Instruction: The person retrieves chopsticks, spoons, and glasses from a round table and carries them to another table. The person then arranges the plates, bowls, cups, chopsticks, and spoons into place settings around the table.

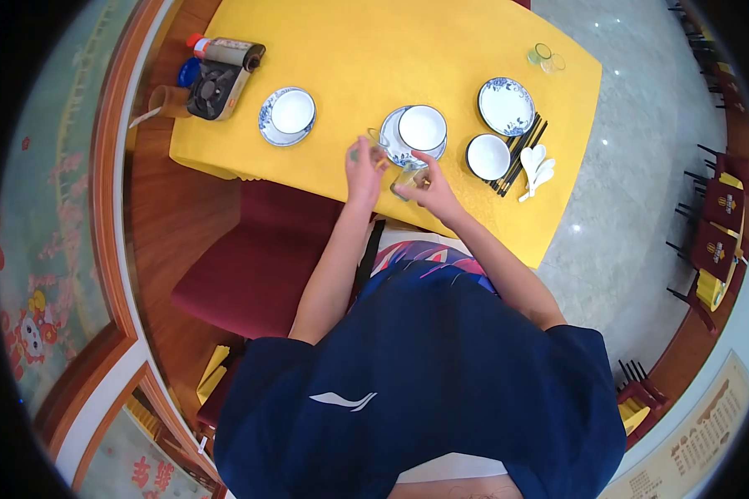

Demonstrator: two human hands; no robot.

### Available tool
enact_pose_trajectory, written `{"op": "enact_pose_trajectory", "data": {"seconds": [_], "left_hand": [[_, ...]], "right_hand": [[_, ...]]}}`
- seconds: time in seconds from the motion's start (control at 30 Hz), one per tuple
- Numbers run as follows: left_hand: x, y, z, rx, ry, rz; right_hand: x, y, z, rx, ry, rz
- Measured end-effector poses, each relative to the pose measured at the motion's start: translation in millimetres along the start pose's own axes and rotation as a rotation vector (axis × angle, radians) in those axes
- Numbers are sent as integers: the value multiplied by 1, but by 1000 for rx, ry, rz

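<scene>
My right hand (434, 190) is closed around a small clear glass (403, 180), held tilted over the front edge of the table. To its left, my left hand (364, 171) has its fingers around another clear glass (376, 140), which is partly hidden and slightly blurred. Just beyond both hands, a white bowl (423, 127) sits on a blue-patterned plate (394, 148). The two glasses are apart from each other.
On the yellow tablecloth (349, 50), a bowl (293, 111) on a plate stands left, beside a portable gas stove (215, 90). Right are a patterned plate (506, 106), bowls (488, 156), black chopsticks (524, 150), white spoons (538, 173) and glasses (541, 55). A maroon chair (250, 274) stands left.
</scene>
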State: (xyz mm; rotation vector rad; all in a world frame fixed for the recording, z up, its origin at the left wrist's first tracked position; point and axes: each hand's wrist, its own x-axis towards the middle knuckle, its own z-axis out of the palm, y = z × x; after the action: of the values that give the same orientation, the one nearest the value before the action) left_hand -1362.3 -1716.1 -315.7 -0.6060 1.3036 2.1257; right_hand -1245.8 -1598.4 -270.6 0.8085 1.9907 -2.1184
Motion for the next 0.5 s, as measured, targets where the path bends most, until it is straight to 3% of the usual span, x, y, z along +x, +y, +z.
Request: {"op": "enact_pose_trajectory", "data": {"seconds": [0.03, 0.07, 0.13, 0.17, 0.27, 0.33, 0.37, 0.43, 0.5], "left_hand": [[5, 8, -3, 49, 30, 57], [14, 17, -11, 47, 33, 55], [34, 38, -31, 67, 53, 140], [45, 50, -40, 66, 60, 142], [87, 96, -69, 134, 65, 197], [117, 120, -87, 900, 155, 548], [123, 132, -88, 901, 157, 548], [129, 157, -83, 1490, 161, 821], [141, 165, -82, 1576, 132, 776]], "right_hand": [[2, 1, 1, 251, 3, 163], [3, 0, -1, 249, 2, 166], [5, -1, -11, 1075, -159, 448], [10, 19, -19, 1197, -289, 426], [9, 25, -25, 1265, -298, 373], [6, 15, -28, 1266, -288, 372], [4, 8, -30, 1306, -302, 371], [4, 1, -31, 1394, -349, 328], [8, -1, -34, 1331, -328, 307]]}}
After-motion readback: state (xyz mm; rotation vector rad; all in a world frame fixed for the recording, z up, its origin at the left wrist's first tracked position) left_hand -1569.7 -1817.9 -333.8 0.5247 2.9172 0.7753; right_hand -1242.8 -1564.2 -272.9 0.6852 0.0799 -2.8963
